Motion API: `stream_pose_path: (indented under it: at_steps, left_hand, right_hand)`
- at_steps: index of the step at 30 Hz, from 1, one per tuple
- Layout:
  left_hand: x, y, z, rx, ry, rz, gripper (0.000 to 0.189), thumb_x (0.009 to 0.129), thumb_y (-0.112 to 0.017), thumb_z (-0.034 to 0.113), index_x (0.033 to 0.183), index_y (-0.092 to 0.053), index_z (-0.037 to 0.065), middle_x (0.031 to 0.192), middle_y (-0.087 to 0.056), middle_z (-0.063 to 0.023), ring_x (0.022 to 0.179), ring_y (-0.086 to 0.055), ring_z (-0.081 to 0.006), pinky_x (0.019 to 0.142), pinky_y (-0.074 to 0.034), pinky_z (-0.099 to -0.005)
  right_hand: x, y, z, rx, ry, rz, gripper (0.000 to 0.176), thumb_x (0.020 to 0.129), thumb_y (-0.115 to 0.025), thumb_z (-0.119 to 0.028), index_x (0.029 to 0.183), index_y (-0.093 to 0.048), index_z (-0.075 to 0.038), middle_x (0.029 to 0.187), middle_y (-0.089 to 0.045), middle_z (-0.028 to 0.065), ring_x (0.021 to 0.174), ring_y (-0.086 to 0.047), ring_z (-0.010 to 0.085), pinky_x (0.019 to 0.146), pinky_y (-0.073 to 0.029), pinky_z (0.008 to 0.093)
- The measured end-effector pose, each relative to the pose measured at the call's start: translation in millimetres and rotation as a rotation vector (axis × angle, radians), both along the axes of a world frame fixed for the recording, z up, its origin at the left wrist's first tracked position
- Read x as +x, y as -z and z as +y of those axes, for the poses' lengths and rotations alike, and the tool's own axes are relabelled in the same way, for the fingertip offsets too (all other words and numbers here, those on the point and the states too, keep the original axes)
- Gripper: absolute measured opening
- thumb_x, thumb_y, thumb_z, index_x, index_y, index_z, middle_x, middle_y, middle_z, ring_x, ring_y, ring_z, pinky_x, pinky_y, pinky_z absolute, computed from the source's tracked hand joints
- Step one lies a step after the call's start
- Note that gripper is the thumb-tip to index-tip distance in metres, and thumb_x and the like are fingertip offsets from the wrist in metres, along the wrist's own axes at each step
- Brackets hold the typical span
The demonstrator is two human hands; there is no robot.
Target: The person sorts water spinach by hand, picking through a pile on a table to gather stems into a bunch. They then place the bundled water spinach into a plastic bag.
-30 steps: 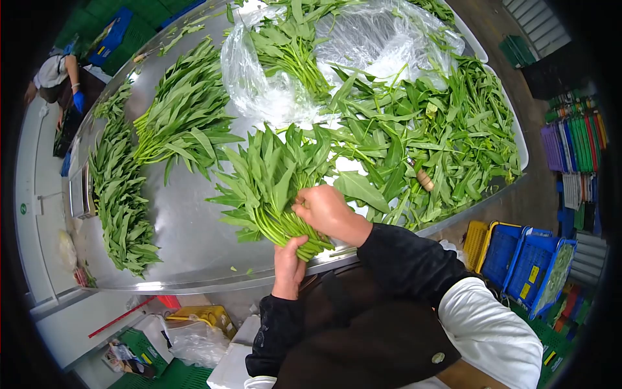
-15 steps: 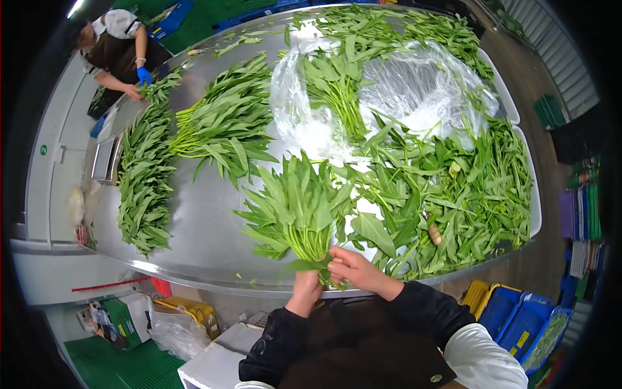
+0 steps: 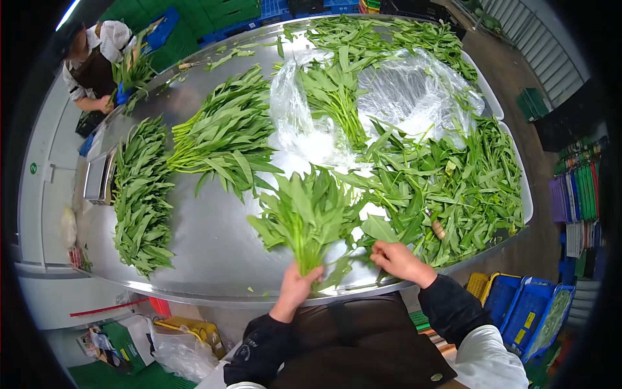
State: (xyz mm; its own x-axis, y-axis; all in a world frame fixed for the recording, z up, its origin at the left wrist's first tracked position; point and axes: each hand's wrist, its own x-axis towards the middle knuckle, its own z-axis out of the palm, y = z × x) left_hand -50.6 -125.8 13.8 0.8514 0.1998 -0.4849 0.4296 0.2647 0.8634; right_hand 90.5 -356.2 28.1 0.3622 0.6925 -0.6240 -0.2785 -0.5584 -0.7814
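My left hand (image 3: 299, 285) is wrapped round the stems of a bunch of water spinach (image 3: 304, 217), its leaves fanning away from me over the table's near edge. To the right of the bunch is my right hand (image 3: 398, 261), its fingers curled in a pinch beside the loose greens; what they hold, if anything, is too small to tell. A blurred leaf hangs between the two hands. Loose water spinach (image 3: 453, 188) is heaped on the right, with a wooden-handled tool (image 3: 438, 229) lying in it, its blade mostly hidden.
Bundled greens lie in a pile (image 3: 223, 133) and a long row (image 3: 142, 201) on the steel table (image 3: 214, 240). A clear plastic bag (image 3: 402, 87) lies among greens at the back. A scale (image 3: 99, 178) stands left. A co-worker (image 3: 97, 65) holds greens at the far left corner.
My right hand has moved away from the stems to the right. My left hand keeps hold of the bunch. The co-worker has lifted greens off the table.
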Motion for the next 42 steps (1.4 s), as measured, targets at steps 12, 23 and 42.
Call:
stream_pose_path:
  at_steps: [12,23,42]
  left_hand:
    - [-72,-19,220,1.937,1.021,-0.176,0.047,0.076,-0.054,0.011,0.122,-0.053,0.008,0.078,-0.049,-0.0042,0.078,-0.051,-0.0212,0.072,-0.038,-0.0360]
    - [-95,0,238,1.916,1.071,-0.202,0.051,0.075,-0.053,0.011,0.126,-0.052,0.007,0.077,-0.048,-0.0038,0.076,-0.050,-0.0210,0.073,-0.039,-0.0362]
    - [-103,15,251,1.894,0.958,-0.280,0.046,0.080,-0.050,0.015,0.125,-0.051,0.004,0.077,-0.049,-0.0042,0.076,-0.050,-0.0209,0.076,-0.038,-0.0372]
  right_hand:
    - [-29,-8,51,-0.115,0.229,-1.070,0.035,0.078,-0.062,-0.002,0.111,-0.054,-0.004,0.117,-0.052,0.0176,0.112,-0.047,0.0371,0.093,-0.040,0.0417]
    - [-66,41,81,-0.118,0.007,-1.170,0.034,0.072,-0.064,0.000,0.106,-0.059,-0.004,0.122,-0.051,0.0176,0.117,-0.046,0.0370,0.100,-0.037,0.0433]
    - [-61,40,72,-0.338,0.250,-1.116,0.031,0.071,-0.063,0.003,0.101,-0.057,-0.001,0.122,-0.048,0.0192,0.115,-0.045,0.0376,0.097,-0.039,0.0422]
